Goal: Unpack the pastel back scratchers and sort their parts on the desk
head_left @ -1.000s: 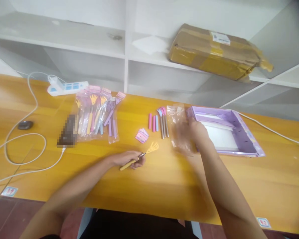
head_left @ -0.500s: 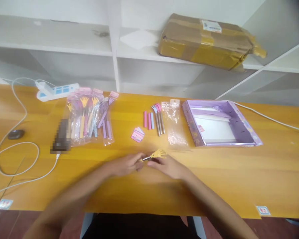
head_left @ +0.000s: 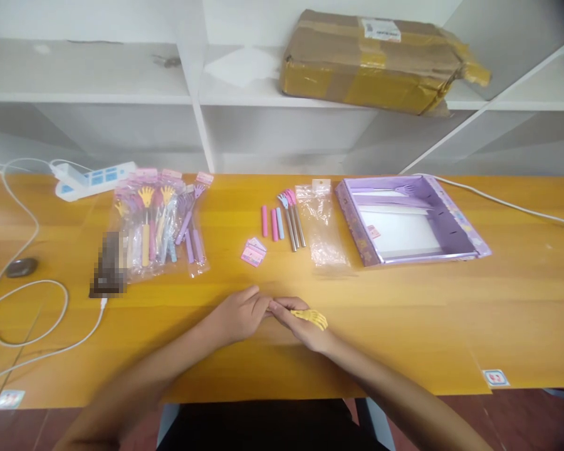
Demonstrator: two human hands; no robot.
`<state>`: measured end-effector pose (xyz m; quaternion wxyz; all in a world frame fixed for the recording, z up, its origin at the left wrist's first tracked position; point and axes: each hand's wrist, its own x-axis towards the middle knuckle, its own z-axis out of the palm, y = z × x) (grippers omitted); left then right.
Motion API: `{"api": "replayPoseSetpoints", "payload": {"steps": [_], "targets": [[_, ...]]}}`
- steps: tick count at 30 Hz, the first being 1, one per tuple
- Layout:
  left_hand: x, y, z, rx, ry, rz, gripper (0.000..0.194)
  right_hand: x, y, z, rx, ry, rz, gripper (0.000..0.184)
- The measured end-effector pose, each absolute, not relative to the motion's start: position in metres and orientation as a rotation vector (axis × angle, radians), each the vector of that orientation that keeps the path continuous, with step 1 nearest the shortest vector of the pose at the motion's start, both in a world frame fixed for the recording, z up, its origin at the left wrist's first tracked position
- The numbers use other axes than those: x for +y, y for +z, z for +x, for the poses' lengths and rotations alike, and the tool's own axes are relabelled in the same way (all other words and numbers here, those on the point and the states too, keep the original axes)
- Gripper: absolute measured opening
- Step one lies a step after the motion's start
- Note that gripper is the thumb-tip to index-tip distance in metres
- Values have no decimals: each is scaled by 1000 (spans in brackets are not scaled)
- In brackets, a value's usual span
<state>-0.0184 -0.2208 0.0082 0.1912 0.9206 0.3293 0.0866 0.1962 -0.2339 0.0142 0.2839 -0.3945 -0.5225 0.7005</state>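
Note:
Over the front of the table my hands meet around a yellow back scratcher point(head_left: 314, 319). My right hand point(head_left: 301, 322) is wrapped on it, and the hand-shaped head sticks out towards the right wrist. My left hand point(head_left: 244, 314) is closed at the other end; its fingers hide that part and the rod. Beyond them lie pink and blue back scratchers point(head_left: 292, 220) with bare metal rods. Beside these are loose pink and blue handle sleeves point(head_left: 275, 224). Small pink cards point(head_left: 252, 252) and a clear plastic bag point(head_left: 326, 233) are nearby.
A purple display box point(head_left: 350, 222) stands at right, with a purple back scratcher inside. Several bagged back scratchers point(head_left: 157, 235) lie at left, near a power strip point(head_left: 96, 180), a blurred dark device point(head_left: 108, 266) and a cable. A taped carton point(head_left: 371, 62) rests on the shelf.
The yellow back scratcher has swung so its head now points right and towards me. My right hand has closed over the rod, which showed before, and the hands have come together.

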Motion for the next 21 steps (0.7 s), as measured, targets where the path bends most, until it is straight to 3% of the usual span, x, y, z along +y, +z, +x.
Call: {"api": "replayPoseSetpoints", "payload": {"steps": [7, 11, 16, 21], "targets": [[-217, 30, -18, 938, 175, 2358, 41, -245, 20, 210, -1357, 1850, -1127, 67], [-208, 40, -60, 1127, 55, 2229, 30, -241, 42, 247, -1313, 1776, -1123, 68], [-180, 44, -114, 1577, 148, 2047, 31, -202, 78, 321, -1315, 1377, -1119, 70], [-128, 41, -70, 1632, 429, 1999, 21, -132, 88, 325, -1492, 1085, -1213, 58]]}}
